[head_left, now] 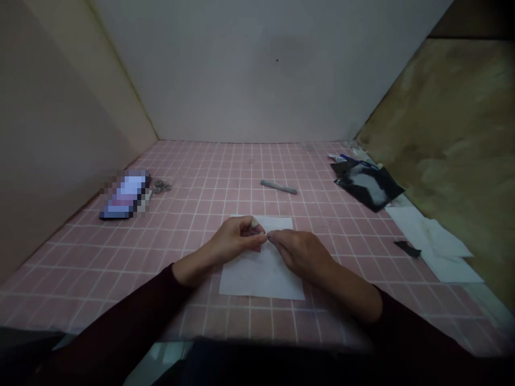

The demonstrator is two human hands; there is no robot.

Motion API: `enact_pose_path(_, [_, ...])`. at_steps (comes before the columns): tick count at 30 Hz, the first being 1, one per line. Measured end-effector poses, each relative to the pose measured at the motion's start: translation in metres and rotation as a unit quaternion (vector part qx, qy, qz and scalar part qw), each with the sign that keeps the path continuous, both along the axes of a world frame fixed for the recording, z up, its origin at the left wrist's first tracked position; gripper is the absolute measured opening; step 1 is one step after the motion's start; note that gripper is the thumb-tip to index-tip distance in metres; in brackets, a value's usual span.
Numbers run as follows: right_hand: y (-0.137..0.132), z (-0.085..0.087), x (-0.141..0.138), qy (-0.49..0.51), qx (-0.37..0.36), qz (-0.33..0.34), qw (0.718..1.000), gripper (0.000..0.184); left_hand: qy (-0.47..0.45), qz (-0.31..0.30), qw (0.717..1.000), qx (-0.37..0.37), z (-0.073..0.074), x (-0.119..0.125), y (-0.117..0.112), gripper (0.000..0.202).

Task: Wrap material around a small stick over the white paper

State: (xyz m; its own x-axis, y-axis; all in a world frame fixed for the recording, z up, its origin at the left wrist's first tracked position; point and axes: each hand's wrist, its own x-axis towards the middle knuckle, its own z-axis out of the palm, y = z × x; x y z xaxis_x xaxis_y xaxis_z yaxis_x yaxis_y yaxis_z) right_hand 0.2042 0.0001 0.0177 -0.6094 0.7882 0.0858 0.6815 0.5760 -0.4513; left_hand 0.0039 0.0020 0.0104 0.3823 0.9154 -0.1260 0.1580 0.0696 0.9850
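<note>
Head view: left hand (235, 241) and right hand (300, 254) pinch tiny gray piece (259, 233) tight between them. Piece sits over white paper (261, 281), near its 12 o'clock edge. Gray stick (278, 186) lies farther off, 12 o'clock, on pink tile desk (100, 257).

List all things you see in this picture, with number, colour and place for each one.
tiled surface: one, pink, underneath
walls: three, pale, around it
paper sheet: one, white, under hands
grey stick: one, grey, ahead of hands
blurred object: one, unclear, far left
small metal pieces: several, grey, beside it
packet: one, black and white, right
loose papers: several, white, right edge
scrap: one, black, on those papers
pinched piece: one, grey, between fingertips
left hand and right hand: two, bare, over sheet
</note>
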Motion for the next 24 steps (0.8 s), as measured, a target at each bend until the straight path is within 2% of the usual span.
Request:
enact_pose_path(3, [0.004,0.002,0.0,0.064,-0.115,0.05,0.99,0.028,0.056,0.003,0.99,0.126,-0.002,-0.003,-0.002,0.017])
enact_pose_path(5, [0.008,0.003,0.002,0.105,-0.179,0.079,0.975,0.033,0.065,-0.003,0.983,0.173,-0.001,-0.004,-0.004,0.017])
enact_pose_path(7, [0.01,0.003,0.004,0.114,-0.162,0.073,0.978,0.034,0.025,0.005,0.991,0.132,0.001,-0.004,-0.004,0.019])
enact_pose_path(9, [0.009,0.001,0.004,0.092,-0.08,0.036,0.992,0.03,-0.033,0.024,0.999,0.032,0.003,-0.004,-0.002,0.02])
enact_pose_path(11, [0.006,-0.001,0.003,0.057,-0.008,-0.003,0.998,0.026,-0.073,0.038,0.995,-0.057,0.005,-0.003,-0.001,0.02])
enact_pose_path(14, [0.002,-0.001,0.001,0.051,0.006,-0.02,0.998,0.027,-0.102,0.054,0.989,-0.095,0.006,-0.003,0.0,0.019])
enact_pose_path(16, [0.003,0.001,0.0,0.09,-0.046,-0.003,0.995,0.027,-0.107,0.067,0.989,-0.073,0.005,-0.003,-0.001,0.021])
enact_pose_path(17, [0.004,0.003,0.001,0.113,-0.095,0.008,0.989,0.027,-0.101,0.069,0.991,-0.048,0.005,-0.003,-0.002,0.023])
enact_pose_path(21, [0.012,0.01,0.007,0.182,-0.326,0.051,0.926,0.031,-0.036,0.038,0.994,0.098,0.005,-0.004,-0.006,0.023])
enact_pose_path(23, [0.014,0.011,0.009,0.188,-0.345,0.062,0.917,0.032,-0.03,0.018,0.994,0.108,0.007,-0.004,-0.007,0.022])
enact_pose_path(24, [0.013,0.011,0.01,0.183,-0.318,0.065,0.928,0.03,-0.038,0.012,0.996,0.086,0.008,-0.004,-0.008,0.022])
